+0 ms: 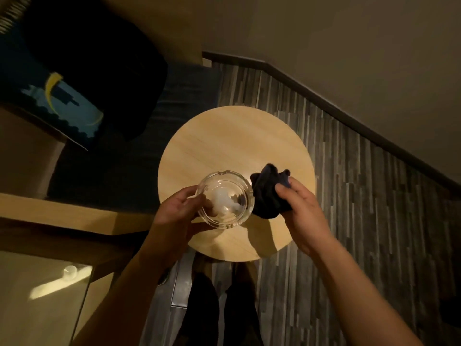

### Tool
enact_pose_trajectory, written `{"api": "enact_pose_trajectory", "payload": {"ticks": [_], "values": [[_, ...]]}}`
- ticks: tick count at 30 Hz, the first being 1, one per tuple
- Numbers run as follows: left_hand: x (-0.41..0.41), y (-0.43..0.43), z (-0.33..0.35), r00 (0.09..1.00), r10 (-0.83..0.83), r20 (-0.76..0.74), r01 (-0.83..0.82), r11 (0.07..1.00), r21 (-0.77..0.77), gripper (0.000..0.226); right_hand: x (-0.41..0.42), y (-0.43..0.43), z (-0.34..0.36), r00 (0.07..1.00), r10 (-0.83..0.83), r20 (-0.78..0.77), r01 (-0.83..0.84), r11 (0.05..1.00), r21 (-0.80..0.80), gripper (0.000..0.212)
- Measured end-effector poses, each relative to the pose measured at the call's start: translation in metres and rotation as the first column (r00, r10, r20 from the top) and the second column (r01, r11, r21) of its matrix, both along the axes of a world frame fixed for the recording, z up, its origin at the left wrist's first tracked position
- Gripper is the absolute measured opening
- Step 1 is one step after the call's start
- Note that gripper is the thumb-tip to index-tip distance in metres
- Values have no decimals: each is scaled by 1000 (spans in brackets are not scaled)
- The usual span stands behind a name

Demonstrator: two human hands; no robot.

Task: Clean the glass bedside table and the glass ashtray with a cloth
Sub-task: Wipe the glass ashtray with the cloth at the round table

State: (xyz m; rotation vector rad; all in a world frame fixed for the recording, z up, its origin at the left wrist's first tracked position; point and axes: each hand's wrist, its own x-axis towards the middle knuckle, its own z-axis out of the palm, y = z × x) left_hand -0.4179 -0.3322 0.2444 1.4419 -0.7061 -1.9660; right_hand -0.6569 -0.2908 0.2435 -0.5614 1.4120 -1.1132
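Note:
A round clear glass ashtray (224, 199) is held up over the near edge of a round light-wood table (234, 151). My left hand (174, 213) grips it from the left and underneath. A dark bunched cloth (268, 194) touches the ashtray's right rim, with my right hand (298, 213) closed around it. At the lower left a glass table top (42, 295) reflects light and carries a small clear object (70, 271).
A dark blue seat with a dark cushion (99, 71) and a patterned pillow (64, 106) stands at the upper left. A wooden ledge (62, 213) runs along the left. Grey striped floor (349, 196) and a dark skirting line the right. My legs (219, 308) show below the table.

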Motion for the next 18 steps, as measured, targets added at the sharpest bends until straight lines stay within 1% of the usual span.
{"api": "enact_pose_trajectory", "payload": {"ticks": [2, 3, 5, 7, 9, 10, 11, 13, 16, 18], "values": [[-3, -4, 27, 997, -62, 42, 64, 997, -54, 19, -3, -7, 45, 994, 62, 85, -59, 997, -45, 27], [-4, -6, 43, 994, -88, 70, 94, 992, -82, 18, -3, -10, 67, 989, 115, 92, -110, 992, -60, 29], [-9, -11, 72, 988, -132, 85, 142, 981, -130, 18, -5, -17, 104, 969, 247, -11, -247, 966, -74, 33], [-14, -15, 101, 982, -150, 111, 168, 971, -170, 21, -6, -24, 133, 915, 367, -165, -381, 923, -60, 33], [-19, -17, 127, 972, -170, 165, 204, 955, -216, 25, -6, -29, 154, 844, 455, -285, -492, 868, -70, 24], [-21, -17, 138, 968, -181, 174, 219, 947, -235, 27, -6, -30, 162, 821, 468, -326, -518, 851, -83, 20], [-23, -17, 150, 966, -192, 175, 232, 939, -255, 29, -5, -31, 169, 809, 470, -353, -530, 843, -95, 17], [-27, -15, 170, 959, -210, 191, 261, 917, -301, 31, -2, -32, 182, 821, 447, -355, -518, 846, -131, 16], [-34, -14, 193, 964, -195, 180, 249, 900, -357, 31, 6, -29, 194, 880, 389, -272, -446, 875, -189, 15], [-39, -15, 205, 971, -160, 179, 219, 897, -384, 31, 12, -27, 202, 918, 345, -195, -381, 904, -195, 17]]}}
